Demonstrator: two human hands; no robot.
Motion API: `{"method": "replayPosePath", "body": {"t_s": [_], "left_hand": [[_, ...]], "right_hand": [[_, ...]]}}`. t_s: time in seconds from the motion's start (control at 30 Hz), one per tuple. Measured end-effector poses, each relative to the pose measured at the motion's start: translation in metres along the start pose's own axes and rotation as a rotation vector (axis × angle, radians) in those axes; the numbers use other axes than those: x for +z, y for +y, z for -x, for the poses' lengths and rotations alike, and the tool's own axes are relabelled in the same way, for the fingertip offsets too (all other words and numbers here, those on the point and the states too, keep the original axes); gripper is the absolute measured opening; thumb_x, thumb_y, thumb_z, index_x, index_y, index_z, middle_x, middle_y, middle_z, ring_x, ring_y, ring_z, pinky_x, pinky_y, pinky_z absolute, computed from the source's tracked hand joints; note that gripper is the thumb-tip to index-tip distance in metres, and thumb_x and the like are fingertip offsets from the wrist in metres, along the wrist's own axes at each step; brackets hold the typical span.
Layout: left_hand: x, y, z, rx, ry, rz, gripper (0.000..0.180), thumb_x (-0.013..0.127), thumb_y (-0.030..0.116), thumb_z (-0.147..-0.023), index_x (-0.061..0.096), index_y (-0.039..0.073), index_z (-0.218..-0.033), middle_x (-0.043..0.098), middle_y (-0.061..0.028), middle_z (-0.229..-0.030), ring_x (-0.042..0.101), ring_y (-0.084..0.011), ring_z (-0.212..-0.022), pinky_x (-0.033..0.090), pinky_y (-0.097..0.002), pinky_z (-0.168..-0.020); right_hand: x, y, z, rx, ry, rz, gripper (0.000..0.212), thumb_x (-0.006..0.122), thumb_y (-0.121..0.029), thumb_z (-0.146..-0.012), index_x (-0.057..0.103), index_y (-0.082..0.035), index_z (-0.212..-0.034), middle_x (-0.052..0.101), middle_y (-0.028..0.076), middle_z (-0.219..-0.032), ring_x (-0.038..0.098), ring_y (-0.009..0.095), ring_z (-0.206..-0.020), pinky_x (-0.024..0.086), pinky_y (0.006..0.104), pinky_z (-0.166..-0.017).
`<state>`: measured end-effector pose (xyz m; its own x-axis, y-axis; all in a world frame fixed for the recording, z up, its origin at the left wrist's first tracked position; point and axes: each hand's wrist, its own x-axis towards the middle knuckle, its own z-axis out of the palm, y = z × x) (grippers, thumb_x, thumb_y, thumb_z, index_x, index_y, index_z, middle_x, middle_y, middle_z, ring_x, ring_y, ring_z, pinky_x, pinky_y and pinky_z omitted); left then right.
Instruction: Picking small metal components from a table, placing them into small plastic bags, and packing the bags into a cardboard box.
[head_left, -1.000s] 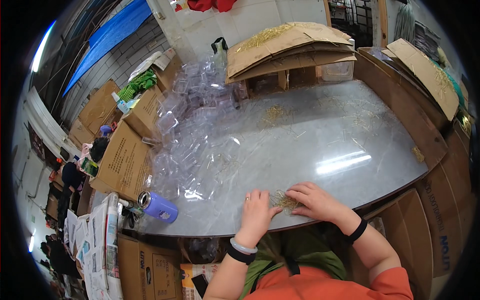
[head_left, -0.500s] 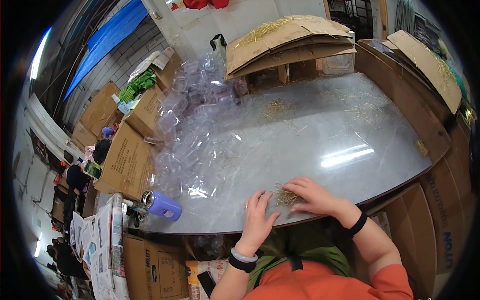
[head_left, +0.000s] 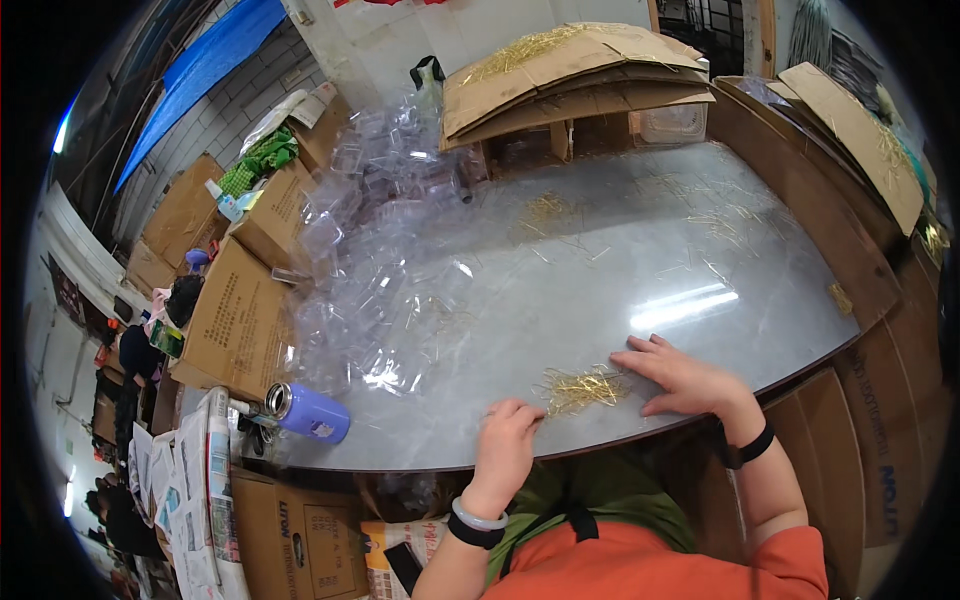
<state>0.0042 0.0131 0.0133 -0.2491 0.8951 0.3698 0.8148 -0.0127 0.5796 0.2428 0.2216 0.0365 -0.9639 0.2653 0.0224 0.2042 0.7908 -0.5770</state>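
A loose heap of thin gold-coloured metal pins or wires (head_left: 583,390) lies near the front edge of the grey table, spread between my two hands. My left hand (head_left: 507,440) is at the heap's left end, its fingers drawn together and curled down. Whatever is between those fingertips is too small to make out. On the other side, my right hand (head_left: 685,380) rests open, palm down, with the fingertips at the heap's right end and the thumb stretched apart.
Many clear plastic boxes (head_left: 370,260) cover the table's left part. A purple bottle without a lid (head_left: 312,416) stands at the front left. Cardboard sheets (head_left: 580,85) sit at the back, with stray gold wires (head_left: 548,207) before them. Cardboard boxes (head_left: 235,320) flank the left side.
My hands have moved apart, and the bunched gold wires now lie spread out between them. The left fingers, spread before, are curled together.
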Motion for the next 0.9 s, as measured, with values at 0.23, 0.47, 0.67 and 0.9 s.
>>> {"method": "replayPosePath", "body": {"t_s": [0.23,0.47,0.67,0.9], "left_hand": [[0.024,0.008,-0.012,0.023,0.000,0.189,0.017,0.069,-0.003,-0.084,0.065,0.001,-0.100,0.063,-0.0168,-0.112,0.064,-0.0343,-0.090,0.053,-0.0424,-0.084],[0.007,0.011,-0.017,0.131,-0.061,-0.025,0.059,0.079,0.022,-0.085,0.054,0.002,-0.135,0.049,-0.0198,-0.143,0.045,-0.0408,-0.135,0.036,-0.0513,-0.114],[0.014,-0.007,-0.021,0.129,-0.212,-0.064,0.072,0.081,0.029,-0.082,0.051,-0.001,-0.140,0.048,-0.0197,-0.145,0.041,-0.0438,-0.138,0.031,-0.0526,-0.118],[0.015,0.002,-0.019,0.130,-0.150,-0.057,0.068,0.081,0.029,-0.082,0.054,-0.004,-0.136,0.051,-0.0195,-0.139,0.046,-0.0426,-0.133,0.035,-0.0508,-0.115]], "right_hand": [[0.047,-0.028,-0.022,-0.060,0.303,0.181,0.068,0.077,-0.025,-0.085,0.048,-0.006,-0.143,0.051,0.015,-0.146,0.043,0.039,-0.140,0.032,0.0528,-0.118],[0.062,-0.037,-0.034,-0.047,0.407,0.105,0.052,0.076,-0.016,-0.084,0.056,-0.003,-0.129,0.055,0.017,-0.132,0.048,0.037,-0.134,0.044,0.0448,-0.109],[0.062,-0.037,-0.036,-0.113,0.326,-0.081,0.055,0.078,-0.018,-0.083,0.056,-0.004,-0.131,0.053,0.017,-0.138,0.050,0.036,-0.132,0.044,0.0428,-0.109],[0.044,-0.032,-0.009,-0.015,0.421,0.084,0.062,0.081,-0.021,-0.080,0.057,-0.008,-0.136,0.059,0.014,-0.136,0.052,0.035,-0.130,0.036,0.0463,-0.114]]}}
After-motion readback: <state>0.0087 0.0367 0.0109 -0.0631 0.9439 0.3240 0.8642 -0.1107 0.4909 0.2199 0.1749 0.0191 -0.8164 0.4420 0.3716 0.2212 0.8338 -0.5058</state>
